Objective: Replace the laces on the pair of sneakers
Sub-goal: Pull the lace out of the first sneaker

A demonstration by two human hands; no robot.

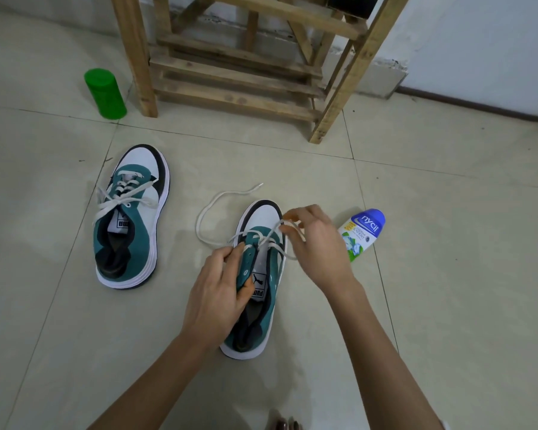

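Head view. Near sneaker [258, 274] on the floor [432, 305] between both forearms, heel toward the person, toe away toward the wooden rack [236, 72]. Long axis near-to-far, leaning slightly right. Left hand [218, 287] gripping the left eyelet flap, thumb inside. Right hand [314, 240] pinching the lace [205, 212] beside the toe.

Likely faults:
- Uneven ends, from the long loose tail lying at left.
- A twisted lace or skipped eyelet, from pulling across unchecked.
- A rolling sneaker, from a slackened left grip.

Second sneaker [131, 218] well apart at left, laced.
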